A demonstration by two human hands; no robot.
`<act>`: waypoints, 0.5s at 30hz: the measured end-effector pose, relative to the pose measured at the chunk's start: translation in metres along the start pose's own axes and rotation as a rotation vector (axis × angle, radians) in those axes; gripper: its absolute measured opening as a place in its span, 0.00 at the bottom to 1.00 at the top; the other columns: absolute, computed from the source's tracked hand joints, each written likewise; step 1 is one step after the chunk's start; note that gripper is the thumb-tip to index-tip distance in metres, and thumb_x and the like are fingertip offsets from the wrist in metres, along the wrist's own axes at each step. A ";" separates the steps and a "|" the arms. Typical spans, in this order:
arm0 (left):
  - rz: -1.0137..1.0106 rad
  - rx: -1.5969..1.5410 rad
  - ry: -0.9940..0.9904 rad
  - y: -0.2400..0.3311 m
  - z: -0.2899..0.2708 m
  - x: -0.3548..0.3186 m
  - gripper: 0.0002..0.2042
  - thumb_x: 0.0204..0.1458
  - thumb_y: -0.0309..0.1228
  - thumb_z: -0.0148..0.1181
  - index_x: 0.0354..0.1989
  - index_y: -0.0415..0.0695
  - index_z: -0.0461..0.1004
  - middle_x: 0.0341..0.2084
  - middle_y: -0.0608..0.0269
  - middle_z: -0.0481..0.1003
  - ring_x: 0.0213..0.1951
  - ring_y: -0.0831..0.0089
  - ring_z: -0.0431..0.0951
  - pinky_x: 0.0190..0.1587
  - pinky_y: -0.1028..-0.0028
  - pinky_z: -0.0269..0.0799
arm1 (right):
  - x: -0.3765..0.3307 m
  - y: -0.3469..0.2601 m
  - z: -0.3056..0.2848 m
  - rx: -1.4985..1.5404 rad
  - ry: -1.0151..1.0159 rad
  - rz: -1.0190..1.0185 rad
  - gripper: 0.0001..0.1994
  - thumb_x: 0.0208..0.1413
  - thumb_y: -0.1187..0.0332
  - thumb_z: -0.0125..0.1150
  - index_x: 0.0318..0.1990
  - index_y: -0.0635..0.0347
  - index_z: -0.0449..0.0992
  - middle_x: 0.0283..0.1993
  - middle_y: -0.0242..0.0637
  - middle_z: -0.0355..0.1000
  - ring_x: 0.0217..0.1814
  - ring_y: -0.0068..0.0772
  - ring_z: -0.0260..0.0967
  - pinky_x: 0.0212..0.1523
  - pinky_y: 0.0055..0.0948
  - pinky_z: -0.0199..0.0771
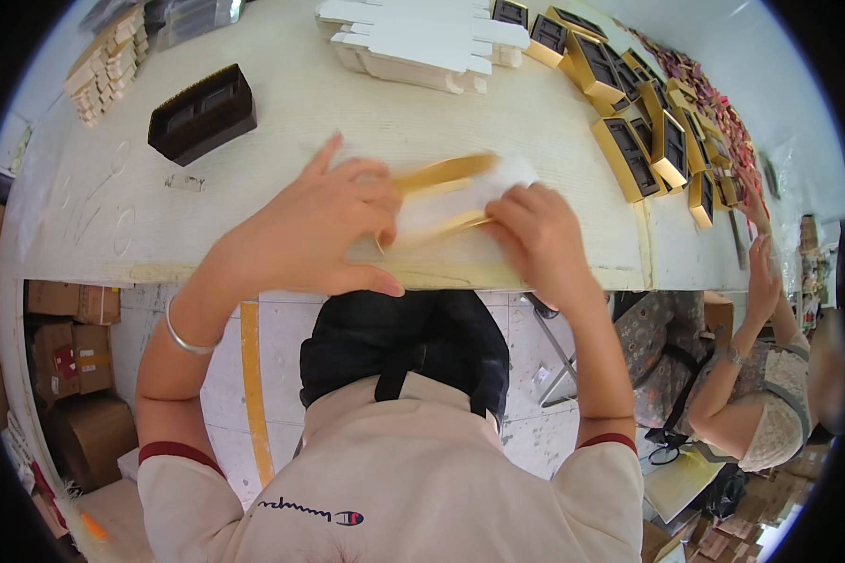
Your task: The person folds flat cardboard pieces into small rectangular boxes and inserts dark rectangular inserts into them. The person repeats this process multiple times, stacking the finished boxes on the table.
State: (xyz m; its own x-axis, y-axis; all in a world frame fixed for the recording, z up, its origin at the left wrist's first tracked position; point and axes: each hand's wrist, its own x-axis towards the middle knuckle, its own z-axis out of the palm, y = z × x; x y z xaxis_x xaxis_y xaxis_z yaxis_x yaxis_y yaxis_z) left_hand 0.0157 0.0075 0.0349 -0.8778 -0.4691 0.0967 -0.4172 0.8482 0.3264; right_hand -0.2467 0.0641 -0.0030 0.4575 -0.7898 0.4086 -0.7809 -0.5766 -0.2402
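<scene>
Between my hands, near the table's front edge, is a gold-edged cardboard box (441, 225) with a white inside, blurred by motion. My left hand (333, 225) grips its left end, the fingers curled at the edge, the index finger raised and the thumb held lower. At the opposite end, my right hand (540, 230) pinches the box wall with bent fingers. A dark brown plastic insert tray (202, 114) lies apart from both hands, at the left. Beyond the box is a stack of flat white cardboard blanks (413, 42).
Several gold boxes (627, 159) with black inserts crowd the table's right side, near a red heap (714, 98). Pale strips (108, 66) are stacked at the far left. A co-worker (751, 375) sits at the right, arms reaching onto the table. Cardboard cartons (75, 357) fill a shelf underneath.
</scene>
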 end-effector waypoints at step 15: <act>0.257 0.070 0.299 0.003 0.017 -0.009 0.08 0.37 0.30 0.67 0.27 0.46 0.78 0.42 0.66 0.72 0.42 0.65 0.72 0.46 0.66 0.67 | -0.004 -0.020 -0.009 0.151 -0.151 -0.216 0.23 0.41 0.79 0.62 0.50 0.58 0.75 0.47 0.39 0.70 0.46 0.41 0.68 0.49 0.33 0.68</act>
State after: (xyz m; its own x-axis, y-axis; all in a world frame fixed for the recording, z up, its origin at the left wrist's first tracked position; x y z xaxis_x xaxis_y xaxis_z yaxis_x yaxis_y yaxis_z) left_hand 0.0188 0.0181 0.0190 -0.8530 -0.2820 0.4392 -0.2175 0.9570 0.1919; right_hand -0.2370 0.0807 0.0079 0.6728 -0.6613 0.3316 -0.5920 -0.7501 -0.2948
